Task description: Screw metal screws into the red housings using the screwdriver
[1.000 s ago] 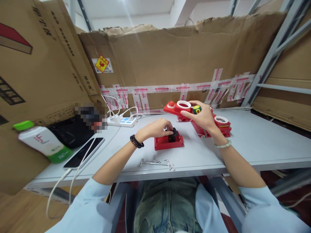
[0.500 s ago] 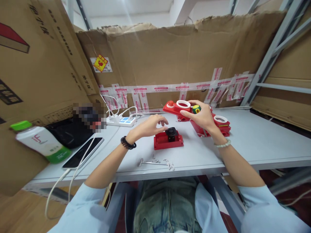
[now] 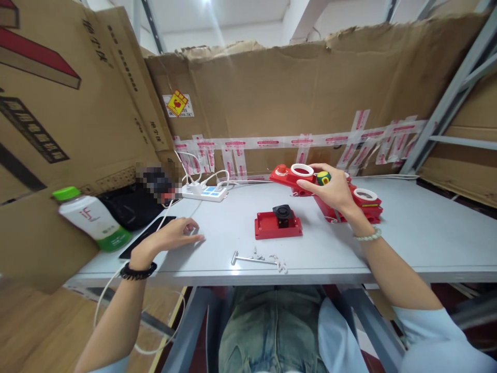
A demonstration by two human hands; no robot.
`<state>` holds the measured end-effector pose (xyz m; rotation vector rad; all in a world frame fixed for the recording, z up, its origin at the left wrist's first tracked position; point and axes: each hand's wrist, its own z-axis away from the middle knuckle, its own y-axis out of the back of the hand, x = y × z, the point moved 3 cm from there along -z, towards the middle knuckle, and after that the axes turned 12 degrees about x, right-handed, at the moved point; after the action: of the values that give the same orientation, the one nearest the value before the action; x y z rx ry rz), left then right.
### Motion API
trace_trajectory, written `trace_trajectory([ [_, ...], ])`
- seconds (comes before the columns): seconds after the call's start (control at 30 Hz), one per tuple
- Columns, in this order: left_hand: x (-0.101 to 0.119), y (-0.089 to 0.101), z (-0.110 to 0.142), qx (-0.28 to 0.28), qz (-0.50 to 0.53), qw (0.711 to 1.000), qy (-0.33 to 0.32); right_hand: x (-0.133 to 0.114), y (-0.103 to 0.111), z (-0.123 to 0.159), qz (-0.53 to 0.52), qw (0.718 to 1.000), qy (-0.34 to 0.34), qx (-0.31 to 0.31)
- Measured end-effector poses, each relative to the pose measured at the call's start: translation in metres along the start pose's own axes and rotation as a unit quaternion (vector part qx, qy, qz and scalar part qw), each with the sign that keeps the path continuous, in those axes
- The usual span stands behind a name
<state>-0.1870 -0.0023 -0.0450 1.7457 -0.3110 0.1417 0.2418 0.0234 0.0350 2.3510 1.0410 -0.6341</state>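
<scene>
My right hand [image 3: 334, 187] grips a red plastic housing [image 3: 282, 178] with a white ring and a red knob on top, held tilted above the table. Against its palm sits a round green-and-yellow piece [image 3: 323, 178], perhaps a screwdriver handle; the rest of it is hidden. Over the table's left part, by the dark-screened phone [image 3: 135, 245], my left hand [image 3: 171, 239] is empty with fingers apart. Midway between both hands stands a shallow red tray-like case [image 3: 267, 231] with a black round-topped part [image 3: 283, 213] in it.
Near the front edge lie a metal T-handled tool [image 3: 254, 260] and several small screws [image 3: 260, 256]. More red units with white rings [image 3: 367, 207] stand behind my right hand. A bottle [image 3: 93, 220], a power strip [image 3: 207, 192] and cables are at the left; cardboard [image 3: 256, 93] walls the back.
My left hand has moved away from the black part in the red case, leftward to beside the phone. My right hand keeps its hold on the red housing. The view has turned slightly left.
</scene>
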Motion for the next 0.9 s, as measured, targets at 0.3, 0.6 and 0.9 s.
trace_trajectory([
  [0.3,0.015,-0.008,-0.007,0.047,0.073,0.994,-0.070,0.000,0.000,0.000,-0.015,1.000,-0.004,-0.004],
  [0.6,0.150,0.009,-0.036,0.118,0.233,0.914,-0.311,0.001,0.000,0.000,-0.004,1.000,-0.016,0.000],
  [0.9,0.220,-0.011,-0.059,0.058,0.294,0.882,-0.364,0.002,0.000,-0.001,-0.009,1.000,0.005,0.006],
])
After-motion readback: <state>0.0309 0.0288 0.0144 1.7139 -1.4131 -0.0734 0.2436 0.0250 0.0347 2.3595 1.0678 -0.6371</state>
